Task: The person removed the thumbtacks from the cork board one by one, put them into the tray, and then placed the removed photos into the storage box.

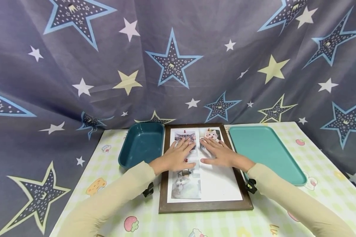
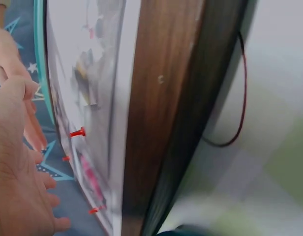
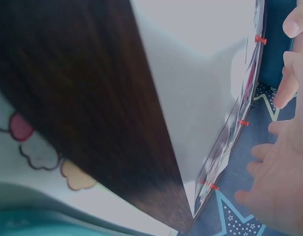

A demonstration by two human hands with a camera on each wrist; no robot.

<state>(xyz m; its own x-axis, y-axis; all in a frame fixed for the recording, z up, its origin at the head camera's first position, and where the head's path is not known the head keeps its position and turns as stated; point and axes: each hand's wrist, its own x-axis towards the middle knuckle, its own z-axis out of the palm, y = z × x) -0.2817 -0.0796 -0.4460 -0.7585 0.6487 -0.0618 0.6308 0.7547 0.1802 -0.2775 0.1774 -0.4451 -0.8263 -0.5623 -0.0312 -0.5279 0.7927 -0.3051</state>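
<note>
A brown wooden-framed board [image 1: 206, 207] with a white surface lies on the table. Three cat photos are on it: a tabby photo [image 1: 190, 135] at upper left, a pale cat photo [image 1: 212, 134] at upper right and a grey-white cat photo [image 1: 185, 189] at lower left. Red pushpins [image 2: 78, 132] stand in them. My left hand [image 1: 175, 157], fingers spread, is over the left photos, partly covering them. Over the upper right photo my right hand [image 1: 222, 156] spreads its fingers too. Both wrist views show a gap between hands and board; neither holds anything.
A dark teal bin [image 1: 142, 144] stands left of the board, and a flat turquoise tray [image 1: 264, 151] lies to its right. A thin dark red cord [image 2: 244, 93] loops out beside the frame. Behind the table hangs a star-patterned curtain [image 1: 219, 79].
</note>
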